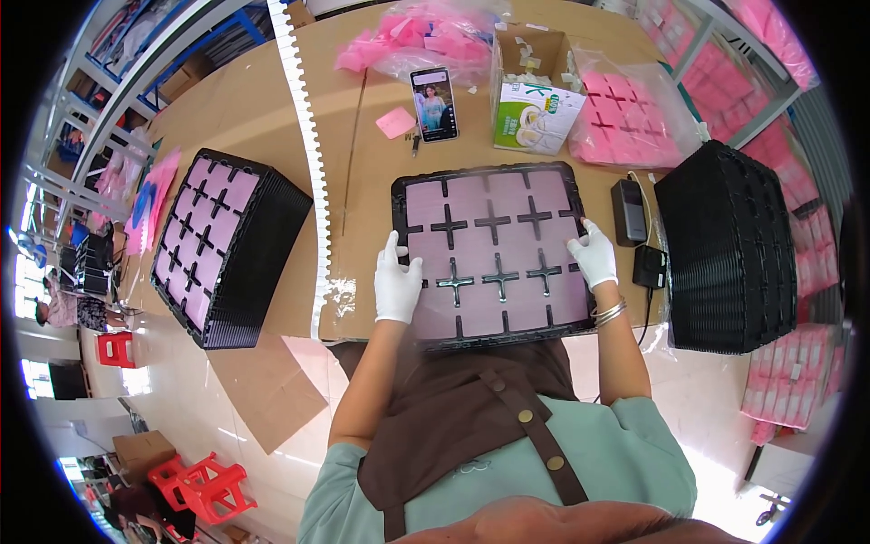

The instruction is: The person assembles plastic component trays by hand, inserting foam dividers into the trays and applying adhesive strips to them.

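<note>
The left hand (399,286) and right hand (594,255) gripped the black tray (507,338), some fingertips hidden. Black stacks (725,254) flanked it.

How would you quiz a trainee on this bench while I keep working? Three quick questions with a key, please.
1. True or false: the left hand and right hand both wear white gloves.

2. Choose one. Beyond the black tray, what shows a lit picture?
A) a red stool
B) a phone
C) a pair of scissors

3. Fill in: the tray stack with lilac on its face stands on the ____ side of the black tray.

Key: 1. True. 2. B. 3. Left.
</note>
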A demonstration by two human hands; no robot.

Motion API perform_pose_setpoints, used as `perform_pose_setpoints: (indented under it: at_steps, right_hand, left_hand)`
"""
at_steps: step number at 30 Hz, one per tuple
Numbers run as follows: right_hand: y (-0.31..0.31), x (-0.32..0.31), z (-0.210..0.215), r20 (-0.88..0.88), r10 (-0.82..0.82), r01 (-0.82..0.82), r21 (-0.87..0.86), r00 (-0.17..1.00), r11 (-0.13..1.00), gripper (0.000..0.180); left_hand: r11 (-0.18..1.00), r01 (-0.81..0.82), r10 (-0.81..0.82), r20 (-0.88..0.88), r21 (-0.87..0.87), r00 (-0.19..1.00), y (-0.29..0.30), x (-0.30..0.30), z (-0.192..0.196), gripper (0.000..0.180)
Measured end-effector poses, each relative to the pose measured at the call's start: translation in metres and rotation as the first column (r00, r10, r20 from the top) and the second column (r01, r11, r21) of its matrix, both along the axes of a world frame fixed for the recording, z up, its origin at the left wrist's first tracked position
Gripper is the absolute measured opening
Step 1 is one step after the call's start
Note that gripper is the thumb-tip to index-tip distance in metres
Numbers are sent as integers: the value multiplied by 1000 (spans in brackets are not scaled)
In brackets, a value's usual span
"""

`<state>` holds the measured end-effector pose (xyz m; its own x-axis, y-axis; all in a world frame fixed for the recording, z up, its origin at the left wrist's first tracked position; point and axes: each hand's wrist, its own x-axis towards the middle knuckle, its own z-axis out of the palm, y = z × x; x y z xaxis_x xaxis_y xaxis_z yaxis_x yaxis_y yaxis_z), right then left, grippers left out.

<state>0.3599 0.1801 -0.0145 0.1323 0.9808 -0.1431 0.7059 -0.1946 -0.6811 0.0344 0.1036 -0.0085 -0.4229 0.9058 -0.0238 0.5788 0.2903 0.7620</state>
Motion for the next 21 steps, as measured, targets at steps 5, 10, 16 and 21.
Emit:
perform_pose_setpoints:
  at_steps: [5, 10, 16, 21]
  right_hand:
    - [1, 0, -5, -56, 13, -12, 31, 998, 999, 57]
    - [-1, -1, 1, 6, -44, 43, 122, 999, 992, 54]
    - [9, -34, 11, 154, 123, -185, 494, 980, 850, 22]
    - [49, -106, 32, 317, 309, -442, 609, 897, 659, 25]
  left_hand:
    - [999, 25, -25, 16, 34, 1000, -3, -3, -8, 59]
    - [999, -5, 4, 10, 43, 1000, -7, -1, -8, 57]
    - [982, -91, 85, 39, 168, 996, -13, -16, -22, 45]
    - [965, -251, 238, 152, 74, 959, -15, -51, -51, 26]
